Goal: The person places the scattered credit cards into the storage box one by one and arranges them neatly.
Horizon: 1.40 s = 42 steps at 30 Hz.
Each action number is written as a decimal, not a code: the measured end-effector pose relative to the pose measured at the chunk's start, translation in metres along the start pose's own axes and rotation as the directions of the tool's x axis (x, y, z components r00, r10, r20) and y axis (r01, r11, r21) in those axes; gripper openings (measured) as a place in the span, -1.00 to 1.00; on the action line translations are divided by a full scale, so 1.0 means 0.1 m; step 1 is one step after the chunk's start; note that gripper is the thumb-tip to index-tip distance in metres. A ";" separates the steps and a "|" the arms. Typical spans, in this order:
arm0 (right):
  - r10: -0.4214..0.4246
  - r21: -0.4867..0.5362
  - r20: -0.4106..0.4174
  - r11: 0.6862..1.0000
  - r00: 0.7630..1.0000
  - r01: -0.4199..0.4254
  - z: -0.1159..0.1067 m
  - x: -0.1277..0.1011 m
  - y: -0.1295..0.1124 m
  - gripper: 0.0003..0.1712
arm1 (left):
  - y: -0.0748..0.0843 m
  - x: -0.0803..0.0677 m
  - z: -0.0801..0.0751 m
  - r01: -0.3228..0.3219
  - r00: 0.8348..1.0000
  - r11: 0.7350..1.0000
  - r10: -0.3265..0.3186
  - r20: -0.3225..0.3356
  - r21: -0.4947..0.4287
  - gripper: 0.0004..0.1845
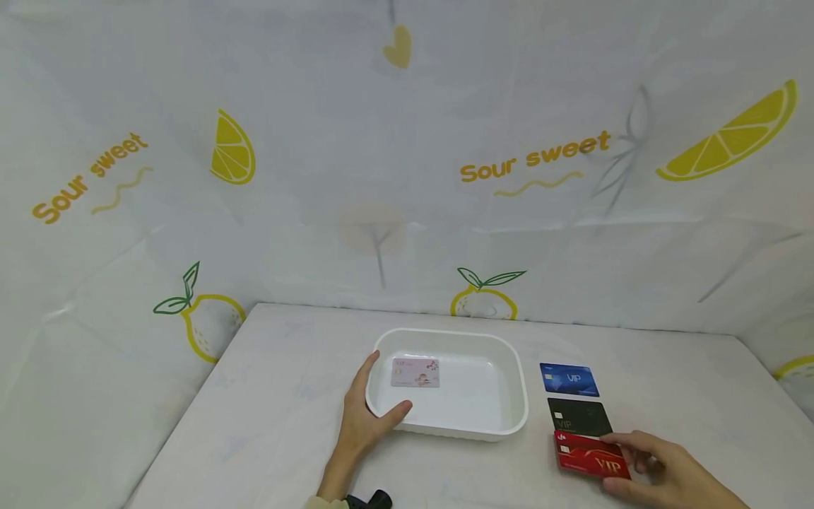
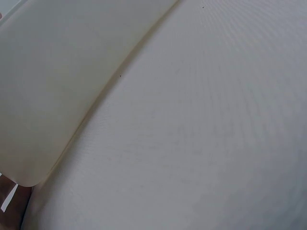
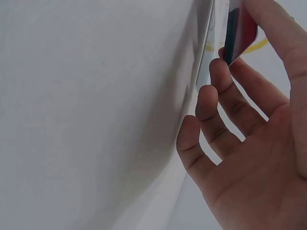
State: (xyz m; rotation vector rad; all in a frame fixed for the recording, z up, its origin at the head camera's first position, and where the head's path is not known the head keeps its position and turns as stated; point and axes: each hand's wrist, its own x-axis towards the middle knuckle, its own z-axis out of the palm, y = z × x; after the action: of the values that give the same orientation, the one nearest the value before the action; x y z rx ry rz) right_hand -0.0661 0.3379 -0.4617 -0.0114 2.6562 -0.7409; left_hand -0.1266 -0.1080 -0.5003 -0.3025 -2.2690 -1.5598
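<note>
My left hand (image 1: pixel 364 418) holds a white plastic tray (image 1: pixel 473 389) at its left end, thumb over the front rim and fingers along the left side. Inside the tray, toward the left, lies a pink VIP card (image 1: pixel 407 380). With thumb and fingers my right hand (image 1: pixel 670 470) pinches a red VIP card (image 1: pixel 581 458) by its right end. The red card is tilted up from the table in the right wrist view and overlaps the lower edge of a black VIP card (image 1: pixel 575 413). Beyond the black one lies a blue VIP card (image 1: pixel 569 380).
A white cloth covers the table (image 1: pixel 273 396). Behind it hangs a white backdrop (image 1: pixel 318 233) printed with lemons and "Sour sweet" lettering. A black strap (image 1: pixel 375 500) sits at my left wrist.
</note>
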 end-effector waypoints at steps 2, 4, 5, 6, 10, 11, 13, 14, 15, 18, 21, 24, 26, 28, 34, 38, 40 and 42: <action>-0.008 0.007 0.005 1.000 1.000 0.008 -0.01 0.00 -0.02 -0.18 | 0.00 0.00 0.00 0.001 1.000 1.000 -0.001 0.001 0.001 0.06; -0.013 0.010 0.007 1.000 1.000 0.013 -0.03 0.01 -0.04 -0.20 | 0.00 0.00 0.00 0.001 1.000 1.000 -0.001 0.000 -0.001 0.06; -0.013 0.011 0.007 1.000 1.000 0.013 -0.03 0.01 -0.06 -0.21 | 0.01 0.00 0.00 0.000 1.000 1.000 0.000 0.001 -0.002 0.06; -0.011 0.010 0.006 1.000 1.000 0.010 -0.03 0.01 -0.08 -0.21 | 0.01 0.00 0.00 0.000 1.000 1.000 0.000 0.000 -0.002 0.06; 0.011 0.008 -0.003 1.000 1.000 -0.011 -0.05 0.01 -0.18 -0.20 | 0.01 0.00 0.00 0.001 1.000 1.000 -0.001 0.000 -0.005 0.06; 0.015 0.011 -0.003 1.000 1.000 -0.015 -0.06 0.01 -0.20 -0.20 | 0.01 0.00 0.00 0.001 1.000 1.000 -0.001 -0.001 -0.005 0.06; 0.023 0.018 -0.006 1.000 1.000 -0.022 -0.07 0.01 -0.24 -0.19 | 0.01 0.00 0.00 0.002 1.000 1.000 -0.002 -0.004 -0.007 0.05; 0.023 0.023 -0.009 0.999 1.000 -0.022 -0.07 0.01 -0.26 -0.18 | 0.02 0.00 0.00 0.003 1.000 1.000 -0.003 -0.004 -0.007 0.05; 0.021 0.023 -0.012 1.000 1.000 -0.020 -0.08 0.01 -0.27 -0.18 | 0.02 0.00 0.00 0.003 1.000 1.000 -0.003 -0.005 -0.007 0.05; -0.013 0.009 -0.034 1.000 0.999 0.014 -0.10 0.02 -0.30 -0.21 | 0.02 0.00 0.00 0.000 1.000 1.000 0.000 -0.006 -0.006 0.05; -0.077 -0.020 -0.074 0.997 0.994 0.075 -0.11 0.03 -0.33 -0.26 | 0.01 0.01 0.00 -0.007 1.000 1.000 0.007 -0.005 -0.005 0.05; -0.140 -0.019 -0.120 0.990 0.983 0.139 -0.13 0.04 -0.37 -0.31 | 0.00 0.01 0.00 -0.015 1.000 1.000 0.015 -0.008 -0.001 0.05; -0.178 -0.012 -0.151 0.984 0.972 0.178 -0.14 0.04 -0.41 -0.33 | 0.00 0.00 0.01 -0.016 1.000 1.000 0.016 -0.011 0.002 0.04; -0.203 -0.001 -0.169 0.979 0.965 0.205 -0.16 0.05 -0.45 -0.33 | -0.01 0.00 0.01 -0.017 1.000 1.000 0.017 -0.014 0.006 0.04; -0.222 0.021 -0.187 0.973 0.957 0.230 -0.19 0.07 -0.65 -0.31 | -0.01 0.00 0.01 -0.020 1.000 1.000 0.020 -0.013 0.004 0.04; -0.294 -0.007 -0.249 0.953 0.923 0.301 -0.19 0.06 -0.78 -0.33 | -0.01 0.00 0.01 -0.022 1.000 1.000 0.022 -0.012 0.002 0.04; -0.338 -0.014 -0.276 0.937 0.900 0.348 -0.19 0.06 -0.84 -0.35 | -0.01 0.00 0.01 -0.020 1.000 1.000 0.020 -0.014 0.004 0.04; -0.368 0.002 -0.284 0.923 0.885 0.384 -0.18 0.08 -0.90 -0.35 | -0.02 0.00 0.01 -0.017 1.000 1.000 0.018 -0.014 0.005 0.04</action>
State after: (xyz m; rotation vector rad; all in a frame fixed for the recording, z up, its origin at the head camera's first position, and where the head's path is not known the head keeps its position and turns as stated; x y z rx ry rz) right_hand -0.0888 0.2684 -0.4048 -0.4535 2.9382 -1.0077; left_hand -0.1275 -0.1077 -0.5020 -0.3086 -2.2536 -1.5428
